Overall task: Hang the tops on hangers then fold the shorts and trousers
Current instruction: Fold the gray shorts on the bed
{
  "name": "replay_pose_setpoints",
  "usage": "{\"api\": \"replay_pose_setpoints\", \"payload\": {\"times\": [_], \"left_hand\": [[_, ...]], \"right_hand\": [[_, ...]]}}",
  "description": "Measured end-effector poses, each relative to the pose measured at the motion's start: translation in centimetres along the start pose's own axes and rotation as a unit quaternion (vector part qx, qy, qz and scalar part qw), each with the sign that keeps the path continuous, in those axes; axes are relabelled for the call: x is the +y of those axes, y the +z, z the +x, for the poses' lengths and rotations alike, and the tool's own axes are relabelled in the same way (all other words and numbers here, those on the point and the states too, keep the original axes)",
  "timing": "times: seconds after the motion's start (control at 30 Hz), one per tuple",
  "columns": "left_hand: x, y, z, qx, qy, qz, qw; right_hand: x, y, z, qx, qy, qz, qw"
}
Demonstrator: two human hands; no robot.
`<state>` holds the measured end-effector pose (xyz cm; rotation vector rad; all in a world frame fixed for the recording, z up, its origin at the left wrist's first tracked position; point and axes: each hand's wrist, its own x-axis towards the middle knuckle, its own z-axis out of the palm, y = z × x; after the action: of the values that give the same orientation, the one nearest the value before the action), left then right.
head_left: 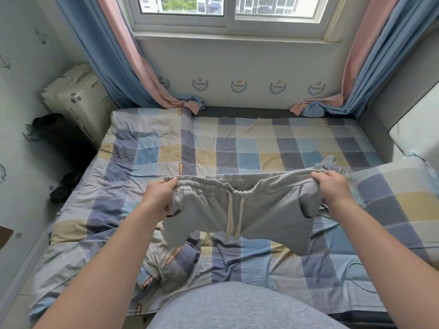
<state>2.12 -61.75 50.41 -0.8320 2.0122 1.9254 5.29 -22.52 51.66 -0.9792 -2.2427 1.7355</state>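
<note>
Gripping the grey shorts by the waistband, my left hand and right hand risk uneven legs bunching over the bed.

Soft, even daylight; sharp wide-angle view
Light comes from the window; shadows faint; straight lines bow toward the frame edges

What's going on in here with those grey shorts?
A person is holding a pair of grey shorts up over the checked bed. The left hand grips one end of the waistband and the right hand grips the other, stretching it wide. The white drawstring hangs down in the middle. The shorts are not folded yet.
</note>
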Motion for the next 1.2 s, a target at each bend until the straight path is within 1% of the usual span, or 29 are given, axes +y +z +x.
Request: {"api": "replay_pose_setpoints", "payload": {"times": [0.03, 0.07, 0.1, 0.17, 0.23, 0.3, 0.43, 0.5, 0.6, 0.67, 0.73, 0.8, 0.87, 0.9, 0.97, 1.0, 1.03, 1.1, 1.13, 1.2], "left_hand": [[0.0, 0.6, -0.6, -0.025, -0.045, -0.057, 0.997], [0.1, 1.2, -1.3, -0.043, -0.071, -0.099, 0.992], [0.1, 1.8, -1.9, -0.055, -0.076, -0.121, 0.988], [0.4, 3.1, -3.2, -0.072, -0.051, -0.114, 0.990], [0.7, 4.3, -4.6, -0.095, -0.011, -0.067, 0.993], [1.0, 5.3, -5.9, -0.129, 0.017, -0.035, 0.991], [1.7, 6.7, -8.6, -0.211, 0.082, -0.019, 0.974], [2.0, 6.6, -9.4, -0.251, 0.113, -0.019, 0.961], [2.5, 6.1, -9.9, -0.307, 0.119, -0.035, 0.944], [2.6, 5.7, -10.0, -0.337, 0.134, -0.039, 0.931], [2.3, 5.9, -10.2, -0.352, 0.162, -0.026, 0.922], [2.1, 6.3, -10.4, -0.336, 0.195, -0.006, 0.922], [1.8, 6.6, -10.6, -0.305, 0.214, -0.004, 0.928], [1.6, 6.6, -10.6, -0.296, 0.211, -0.012, 0.932], [1.4, 6.5, -10.4, -0.295, 0.198, -0.031, 0.934], [1.4, 6.4, -10.3, -0.298, 0.191, -0.037, 0.934], [1.4, 6.3, -10.2, -0.302, 0.182, -0.047, 0.935], [1.6, 6.2, -10.0, -0.307, 0.156, -0.080, 0.935], [1.7, 6.1, -10.0, -0.311, 0.136, -0.105, 0.935], [1.9, 5.9, -9.6, -0.318, 0.093, -0.157, 0.931]], "right_hand": [[-0.3, 0.8, -0.8, -0.023, 0.024, 0.017, 0.999], [-0.6, 1.5, -1.7, -0.050, 0.041, 0.030, 0.997], [-0.9, 2.3, -2.7, -0.074, 0.047, 0.039, 0.995], [-1.6, 3.8, -4.7, -0.126, 0.039, 0.057, 0.990], [-2.4, 4.9, -6.9, -0.185, 0.021, 0.070, 0.980], [-3.1, 5.8, -8.8, -0.234, -0.015, 0.064, 0.970], [-4.9, 6.9, -11.7, -0.309, -0.104, 0.047, 0.944], [-5.5, 6.9, -12.3, -0.318, -0.145, 0.028, 0.936], [-5.9, 6.4, -12.4, -0.340, -0.198, 0.005, 0.919], [-5.9, 5.9, -12.6, -0.344, -0.261, -0.054, 0.901], [-6.0, 5.5, -12.6, -0.324, -0.327, -0.120, 0.880], [-6.3, 5.1, -12.5, -0.321, -0.345, -0.120, 0.873], [-6.4, 4.5, -12.0, -0.312, -0.328, -0.053, 0.890], [-6.1, 4.1, -11.3, -0.288, -0.318, -0.020, 0.903], [-4.8, 3.2, -9.7, -0.233, -0.275, -0.005, 0.933], [-3.9, 2.7, -9.0, -0.237, -0.233, -0.017, 0.943], [-2.9, 2.3, -8.6, -0.271, -0.187, -0.025, 0.944], [-0.8, 2.2, -8.0, -0.370, -0.094, 0.011, 0.924], [0.1, 2.4, -7.9, -0.411, -0.062, 0.037, 0.909], [1.5, 2.8, -7.8, -0.456, -0.036, 0.057, 0.888]]}}
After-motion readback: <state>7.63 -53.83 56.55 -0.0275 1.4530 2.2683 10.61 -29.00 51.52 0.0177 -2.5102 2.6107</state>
